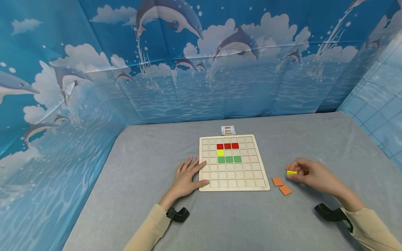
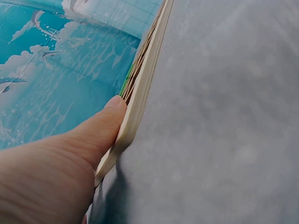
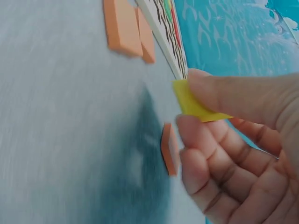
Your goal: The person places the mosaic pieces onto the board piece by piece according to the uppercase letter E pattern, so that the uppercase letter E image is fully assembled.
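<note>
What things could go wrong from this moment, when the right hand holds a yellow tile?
The right hand holds the yellow tile with thumb and fingertips, so it may slip. Two orange tiles lie beside the board and might get knocked. The left hand rests on the board's edge; a push could shift the board.

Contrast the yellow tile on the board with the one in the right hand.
The placed yellow tile lies flat on the board; the held yellow tile is pinched in the right hand. In the head view, the placed one shows a square, the held one a narrow strip. Both are yellow.
</note>
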`<state>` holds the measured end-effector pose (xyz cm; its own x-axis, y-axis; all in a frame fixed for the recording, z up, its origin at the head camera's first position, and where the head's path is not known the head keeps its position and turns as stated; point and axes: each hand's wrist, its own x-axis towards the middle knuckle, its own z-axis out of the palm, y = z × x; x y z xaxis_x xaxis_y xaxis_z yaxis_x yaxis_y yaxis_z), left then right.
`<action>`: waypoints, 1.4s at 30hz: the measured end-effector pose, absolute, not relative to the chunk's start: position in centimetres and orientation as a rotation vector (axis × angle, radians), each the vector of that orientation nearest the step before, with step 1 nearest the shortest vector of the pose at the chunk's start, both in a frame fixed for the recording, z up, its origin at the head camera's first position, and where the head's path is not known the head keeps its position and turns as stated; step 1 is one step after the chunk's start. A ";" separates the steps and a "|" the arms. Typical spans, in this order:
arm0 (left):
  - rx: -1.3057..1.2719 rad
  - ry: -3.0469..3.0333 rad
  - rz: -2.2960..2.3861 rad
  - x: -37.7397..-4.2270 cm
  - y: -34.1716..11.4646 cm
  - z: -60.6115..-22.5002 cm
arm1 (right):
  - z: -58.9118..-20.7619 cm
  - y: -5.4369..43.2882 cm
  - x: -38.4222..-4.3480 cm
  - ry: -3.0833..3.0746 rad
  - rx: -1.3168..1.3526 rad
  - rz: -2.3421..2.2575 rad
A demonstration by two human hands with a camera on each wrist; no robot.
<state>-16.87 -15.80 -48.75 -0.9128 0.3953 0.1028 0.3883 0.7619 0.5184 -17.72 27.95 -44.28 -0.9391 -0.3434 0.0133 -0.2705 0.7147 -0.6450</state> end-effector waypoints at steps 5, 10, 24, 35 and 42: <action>0.651 2.940 0.861 -16.8 -15.8 -48.8 | -44.5 26.6 -18.1 2.782 -0.519 -1.106; 0.645 2.938 0.855 -17.0 -15.8 -48.9 | -44.5 24.5 -18.7 2.695 -0.545 -1.175; 0.647 2.946 0.839 -17.1 -15.8 -48.9 | -44.2 17.8 -20.2 2.649 -0.745 -1.235; 0.642 2.948 0.827 -17.0 -15.8 -48.8 | -44.7 12.8 -21.2 2.649 -0.822 -1.265; 0.619 2.941 0.828 -17.1 -15.6 -48.8 | -44.9 10.6 -21.3 2.639 -0.869 -1.285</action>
